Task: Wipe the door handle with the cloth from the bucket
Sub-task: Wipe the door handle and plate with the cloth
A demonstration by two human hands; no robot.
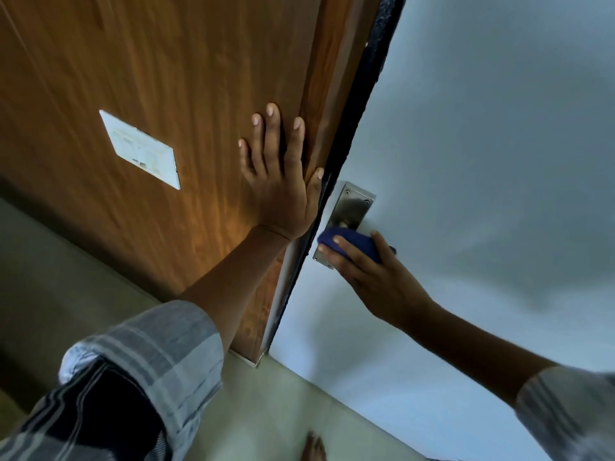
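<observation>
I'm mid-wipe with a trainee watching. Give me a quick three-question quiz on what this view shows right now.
1. True or false: the left hand holds the blue cloth.
2. Which surface does the left hand rest on? A) the pale door B) the brown wood panel C) the floor
3. Fill in: the cloth sits against the lower part of the metal ____ plate.

Key
1. False. The right hand presses the cloth on the handle; the left lies flat and open.
2. B
3. handle. The lever itself is mostly hidden under the cloth.
</observation>
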